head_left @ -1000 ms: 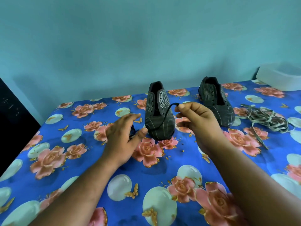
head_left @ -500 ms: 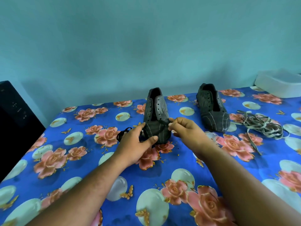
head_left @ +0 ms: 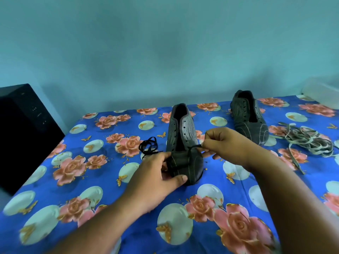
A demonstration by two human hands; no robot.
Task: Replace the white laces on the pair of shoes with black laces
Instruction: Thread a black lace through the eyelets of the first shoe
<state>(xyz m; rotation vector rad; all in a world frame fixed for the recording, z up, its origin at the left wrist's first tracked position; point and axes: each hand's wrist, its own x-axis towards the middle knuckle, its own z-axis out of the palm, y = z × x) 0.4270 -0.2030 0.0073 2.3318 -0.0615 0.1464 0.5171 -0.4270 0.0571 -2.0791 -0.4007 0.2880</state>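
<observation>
A dark grey striped shoe (head_left: 183,136) stands in the middle of the bed, toe toward me, with no lace in its upper eyelets. My left hand (head_left: 157,178) grips its toe from the left side. My right hand (head_left: 225,145) pinches the end of a black lace (head_left: 192,147) at the lowest eyelets on the shoe's right side. The rest of that black lace (head_left: 148,145) lies looped on the sheet left of the shoe. The second shoe (head_left: 247,116) stands unlaced at the back right. A heap of white laces (head_left: 308,140) lies beside it.
Everything sits on a blue floral bedsheet (head_left: 91,180). A black box-like object (head_left: 23,129) stands off the bed's left edge. A white container (head_left: 322,92) sits at the far right corner. A teal wall runs behind the bed.
My right hand has lowered the black lace end from above the shoe to its lower eyelets. My left hand has shifted from the lace bundle onto the shoe's toe. The camera has tilted.
</observation>
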